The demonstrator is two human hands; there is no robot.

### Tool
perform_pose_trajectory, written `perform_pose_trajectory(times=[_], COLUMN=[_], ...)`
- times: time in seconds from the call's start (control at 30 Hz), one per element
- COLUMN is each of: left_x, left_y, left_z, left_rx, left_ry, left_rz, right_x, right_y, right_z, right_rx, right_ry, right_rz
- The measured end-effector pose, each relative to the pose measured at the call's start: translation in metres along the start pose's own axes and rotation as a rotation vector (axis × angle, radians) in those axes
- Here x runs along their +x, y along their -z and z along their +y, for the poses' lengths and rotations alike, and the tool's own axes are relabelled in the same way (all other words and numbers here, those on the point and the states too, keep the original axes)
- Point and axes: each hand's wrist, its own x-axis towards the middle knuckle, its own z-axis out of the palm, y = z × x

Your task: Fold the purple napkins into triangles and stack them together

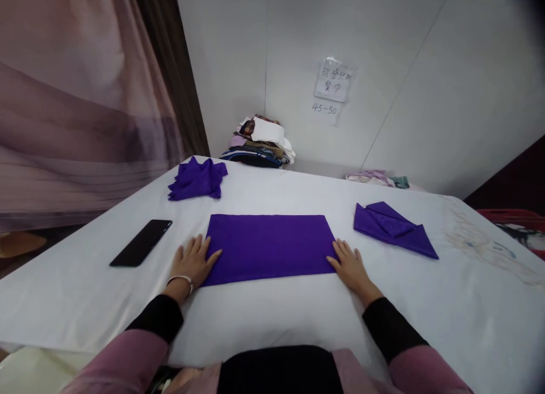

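Observation:
A purple cloth napkin [270, 246] lies flat on the white-covered table in front of me, folded into a wide rectangle with its long sides running left to right. My left hand [193, 262] rests at its left end, fingers spread, the thumb on the cloth. At the right end my right hand [349, 264] lies open, fingertips touching the napkin's edge. Neither hand grips anything. Further right sits another purple napkin [394, 226], folded into a pointed shape. A loose heap of purple napkins [199, 179] is at the back left.
A black phone [142, 242] lies left of my left hand. Stacked folded clothes [259, 144] stand behind the table's far edge, with more cloth [370, 178] to their right. Handwritten paper signs [334, 82] hang on the wall. A curtain [85, 99] borders the left side.

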Motion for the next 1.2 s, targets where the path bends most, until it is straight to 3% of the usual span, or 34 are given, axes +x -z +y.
perform_pose_trajectory(times=[0.07, 0.13, 0.2, 0.27, 0.37, 0.43, 0.67, 0.77, 0.87, 0.97, 1.07, 1.2], left_x=[-0.007, -0.014, -0.023, -0.030, -0.036, -0.037, -0.039, -0.040, -0.033, -0.011, 0.021, 0.059], left_y=[0.006, 0.014, 0.022, 0.027, 0.032, 0.034, 0.037, 0.040, 0.045, 0.050, 0.049, 0.034], left_z=[-0.009, -0.008, -0.001, 0.008, 0.017, 0.018, 0.003, -0.002, 0.003, 0.022, 0.047, 0.064], left_rx=[0.017, 0.000, -0.038, -0.068, -0.105, -0.139, -0.309, -0.310, -0.222, -0.169, -0.149, -0.128], left_ry=[0.065, 0.119, 0.134, 0.123, 0.159, 0.219, 0.327, 0.326, 0.251, 0.034, -0.137, -0.199], left_rz=[0.062, 0.131, 0.159, 0.134, 0.056, 0.001, -0.199, -0.194, -0.064, 0.067, 0.089, 0.060], right_x=[-0.006, -0.014, -0.022, -0.028, -0.032, -0.030, -0.025, -0.024, -0.019, -0.003, 0.023, 0.063], right_y=[0.003, 0.007, 0.012, 0.016, 0.020, 0.017, 0.003, 0.010, 0.023, 0.037, 0.045, 0.040], right_z=[0.023, 0.027, 0.014, -0.012, -0.052, -0.067, -0.061, -0.062, -0.077, -0.107, -0.147, -0.196], right_rx=[-0.037, -0.040, -0.016, 0.017, 0.055, 0.063, 0.080, 0.102, 0.138, 0.180, 0.209, 0.224], right_ry=[-0.137, -0.193, -0.120, 0.046, 0.281, 0.347, 0.280, 0.277, 0.334, 0.436, 0.536, 0.575], right_rz=[0.043, 0.109, 0.169, 0.191, 0.144, 0.071, -0.111, -0.114, -0.099, -0.085, -0.058, -0.061])
